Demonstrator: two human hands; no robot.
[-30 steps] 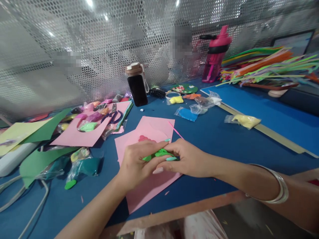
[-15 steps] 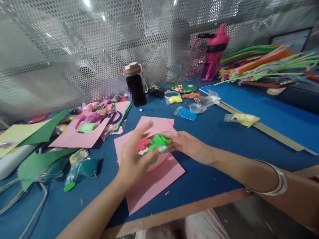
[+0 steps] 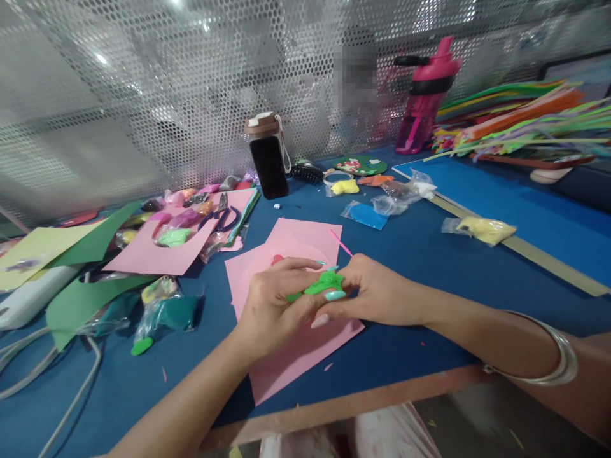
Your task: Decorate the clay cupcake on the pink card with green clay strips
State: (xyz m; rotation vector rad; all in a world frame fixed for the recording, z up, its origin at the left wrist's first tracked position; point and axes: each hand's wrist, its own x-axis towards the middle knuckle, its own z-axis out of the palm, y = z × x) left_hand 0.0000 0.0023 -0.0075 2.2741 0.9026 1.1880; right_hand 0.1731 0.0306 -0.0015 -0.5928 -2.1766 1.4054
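A lump of bright green modelling clay [image 3: 324,282] is pinched between my two hands above the pink paper [image 3: 286,375]. The fingers and thumb of my left hand [image 3: 274,305] close on its left side. From the other side my right hand [image 3: 377,289] grips it, thumb and fingertips meeting the left fingertips. A thin pink stick [image 3: 340,242] projects up and left from behind the right hand; whether that hand holds it I cannot tell. Under my left hand, a bit of red [image 3: 277,259] shows on the pink paper, the rest being covered.
Bagged clay, including a teal pack [image 3: 176,313], dark-handled scissors [image 3: 222,216] and cut pink paper [image 3: 143,251] lie left. Behind stand a dark tumbler [image 3: 270,165] and a pink bottle [image 3: 424,102]. Pipe cleaners [image 3: 520,121] and a yellow clay packet [image 3: 487,230] are right.
My left fingers, spread half a second ago, have closed in on the green clay. Both hands have moved lower and a little right, now hiding most of the red piece.
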